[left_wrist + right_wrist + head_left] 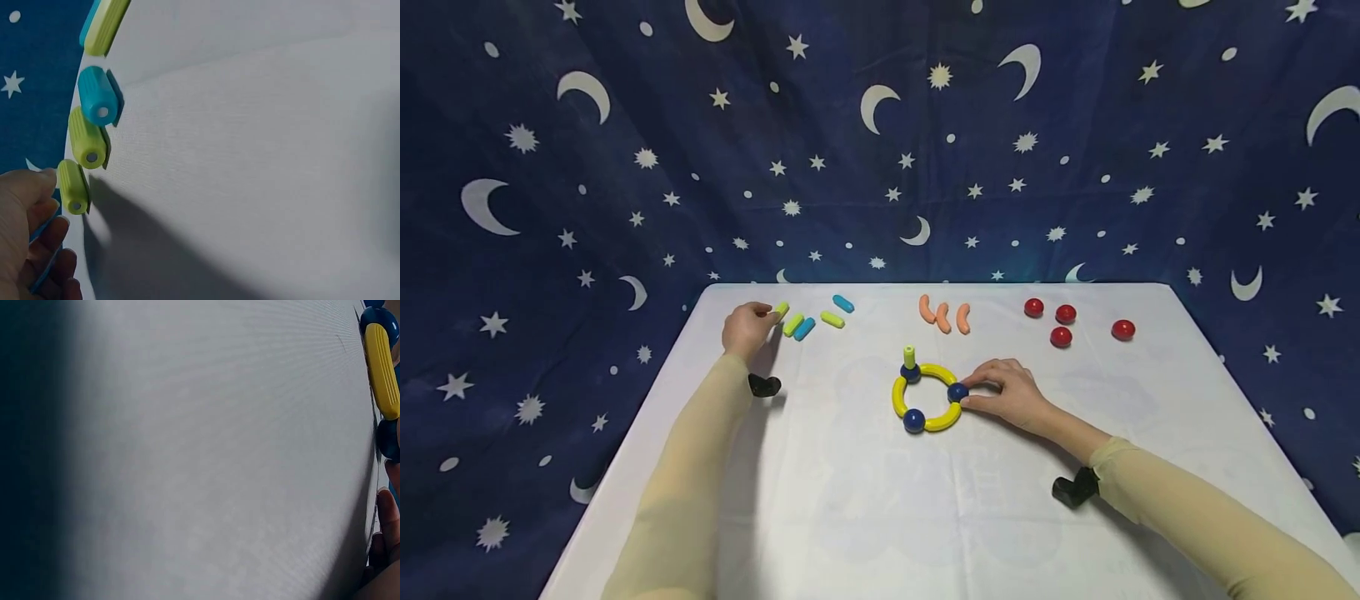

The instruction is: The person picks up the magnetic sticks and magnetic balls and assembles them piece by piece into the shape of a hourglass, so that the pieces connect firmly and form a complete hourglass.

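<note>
In the head view, three yellow curved rods (898, 397) and three dark blue balls (913, 421) form a ring on the white table. A short green stick (909, 357) stands upright on the ring's far-left ball. My right hand (1011, 397) pinches the ring's right-hand ball (957, 392) between thumb and fingers. At the far left, my left hand (748, 331) has its fingertips right at a lying green stick (782, 309). The left wrist view shows this green stick (74, 187) flat on the table beside the fingertips, with a gap between the fingers.
Right of the left hand lie more green sticks (832, 319) and blue sticks (843, 303). Three orange curved rods (943, 317) are at the back middle. Several red balls (1061, 337) sit at the back right. A dark blue star-patterned cloth (880, 167) hangs behind the table (865, 517).
</note>
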Demonstrator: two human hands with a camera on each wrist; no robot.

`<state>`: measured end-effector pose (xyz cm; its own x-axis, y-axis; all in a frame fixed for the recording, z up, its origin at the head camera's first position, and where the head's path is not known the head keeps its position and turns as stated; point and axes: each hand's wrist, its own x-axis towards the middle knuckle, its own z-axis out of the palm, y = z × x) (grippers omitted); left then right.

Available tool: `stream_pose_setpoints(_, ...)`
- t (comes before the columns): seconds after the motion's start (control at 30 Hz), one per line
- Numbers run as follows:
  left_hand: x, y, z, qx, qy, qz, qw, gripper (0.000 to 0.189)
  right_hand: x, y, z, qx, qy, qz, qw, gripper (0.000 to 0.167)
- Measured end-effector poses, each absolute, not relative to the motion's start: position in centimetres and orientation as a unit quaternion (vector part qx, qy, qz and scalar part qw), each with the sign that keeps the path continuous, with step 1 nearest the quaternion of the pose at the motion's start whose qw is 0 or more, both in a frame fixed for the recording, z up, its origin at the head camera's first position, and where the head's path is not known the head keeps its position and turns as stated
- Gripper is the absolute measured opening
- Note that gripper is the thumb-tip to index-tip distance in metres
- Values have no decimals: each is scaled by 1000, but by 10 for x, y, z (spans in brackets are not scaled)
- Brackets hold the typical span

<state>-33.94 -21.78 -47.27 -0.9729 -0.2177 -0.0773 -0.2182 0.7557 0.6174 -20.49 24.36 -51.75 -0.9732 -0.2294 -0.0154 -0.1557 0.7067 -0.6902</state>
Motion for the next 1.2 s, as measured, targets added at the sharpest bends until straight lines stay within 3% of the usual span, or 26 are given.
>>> stream_pose_setpoints(0.5,-342,-226,-478,-124,958,256,38,44,-206,235,-522,-122,923,-363,44,39)
stream_pose_setpoints(0.73,-339,-224,-479,-96,957,273,13,48,-206,240,-521,-117,926,-357,45,39)
stream_pose_setpoints(0.93,-325,-206,-469,-14,927,374,0,46,-206,243,-518,-105,928,-356,47,40)
stream_pose_setpoints(1.2,-289,-167,-469,114,882,457,29,36,-206,245,-519,-110,925,-361,45,41)
